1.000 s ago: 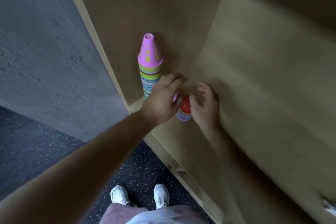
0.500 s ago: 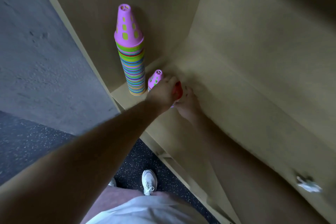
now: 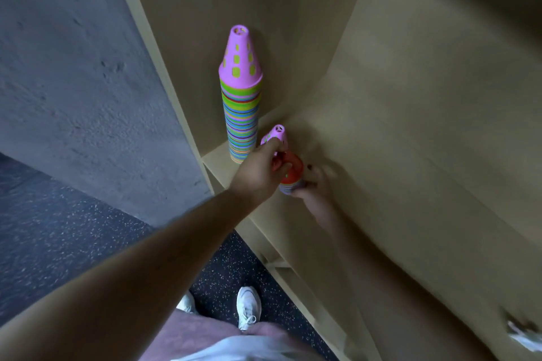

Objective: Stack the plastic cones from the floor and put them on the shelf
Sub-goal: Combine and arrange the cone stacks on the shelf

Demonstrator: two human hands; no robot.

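A tall stack of striped plastic cones (image 3: 241, 114) topped by a pink cone stands upright in the shelf's back left corner. A small pink cone (image 3: 277, 135) stands just right of its base. In front of that, a short stack with a red cone on top (image 3: 293, 174) rests on the wooden shelf (image 3: 366, 161). My left hand (image 3: 258, 173) grips the red cone's top from the left. My right hand (image 3: 315, 184) holds the short stack's base from the right; its fingers are blurred.
The shelf's left side panel (image 3: 158, 61) runs beside a grey concrete wall (image 3: 73, 67). Dark speckled floor (image 3: 58, 243) and my white shoes (image 3: 247, 308) lie below. A crumpled white scrap (image 3: 525, 337) sits on the shelf at the near right.
Both hands have stayed on the red-topped short stack next to the small pink cone. The camera view shifted, so the tall stack appears further right and lower than half a second ago.
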